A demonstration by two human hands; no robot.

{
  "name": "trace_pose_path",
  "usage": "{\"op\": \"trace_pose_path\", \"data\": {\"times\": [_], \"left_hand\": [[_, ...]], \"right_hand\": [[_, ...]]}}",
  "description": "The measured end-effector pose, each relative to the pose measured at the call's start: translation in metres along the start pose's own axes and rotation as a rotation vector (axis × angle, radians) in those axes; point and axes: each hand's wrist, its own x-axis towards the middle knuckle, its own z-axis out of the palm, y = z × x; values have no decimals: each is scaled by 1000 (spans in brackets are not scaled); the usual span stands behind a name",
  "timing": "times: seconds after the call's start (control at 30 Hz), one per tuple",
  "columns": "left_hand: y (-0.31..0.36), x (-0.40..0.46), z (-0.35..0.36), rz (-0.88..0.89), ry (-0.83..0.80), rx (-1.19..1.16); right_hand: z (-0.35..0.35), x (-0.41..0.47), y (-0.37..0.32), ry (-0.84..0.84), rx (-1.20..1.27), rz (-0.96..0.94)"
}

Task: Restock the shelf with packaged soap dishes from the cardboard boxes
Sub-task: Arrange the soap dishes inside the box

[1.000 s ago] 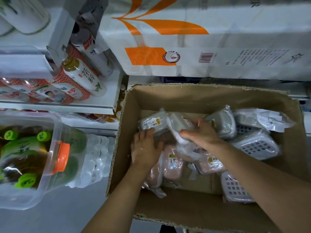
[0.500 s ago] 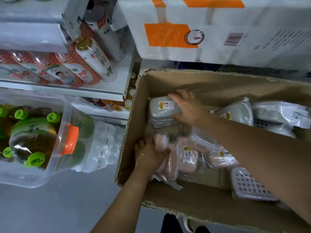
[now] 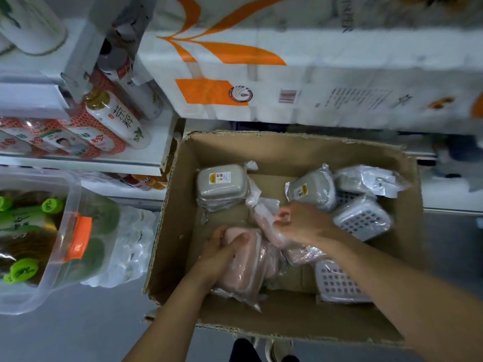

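An open cardboard box [image 3: 170, 231] on the floor holds several plastic-wrapped soap dishes. My left hand [image 3: 222, 249] grips a stack of pink soap dishes [image 3: 243, 273] standing on edge at the box's front left. My right hand [image 3: 300, 226] pinches another pink wrapped dish [image 3: 266, 223] just right of that stack. A stack of grey soap dishes [image 3: 219, 181] lies flat in the back left corner. One grey dish [image 3: 311, 189] stands tilted at the back middle. White grid-lidded dishes [image 3: 363, 220] lie on the right, and another white dish [image 3: 337, 283] lies under my right forearm.
A white shelf [image 3: 86, 163] with red-labelled bottles stands left of the box. A clear plastic tub [image 3: 65, 231] of green-capped bottles sits lower left. Big toilet-paper packs [image 3: 287, 82] fill the shelf behind the box. Grey floor lies at the front left.
My right hand left the grey stack in the back left corner and came forward to a pink dish. My left hand stayed on the pink stack, now gathered upright.
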Motion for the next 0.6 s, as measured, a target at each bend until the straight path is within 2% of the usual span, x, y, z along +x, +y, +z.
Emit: {"op": "trace_pose_path", "data": {"times": [0.1, 0.13, 0.3, 0.4, 0.47, 0.6], "left_hand": [[11, -6, 15, 49, -48, -13], [13, -7, 22, 57, -62, -18], [13, -12, 48, 168, -29, 9], [9, -15, 59, 211, -133, 49], [11, -19, 65, 213, -172, 52], [8, -22, 73, 201, -178, -61]], "right_hand": [[-17, 3, 24, 393, -48, 89], [-22, 7, 32, 457, -69, 123], [-23, 37, 53, 360, 123, 263], [-19, 46, 50, 366, 255, 280], [-19, 42, 46, 376, 255, 258], [-29, 15, 34, 608, 150, 81]]}}
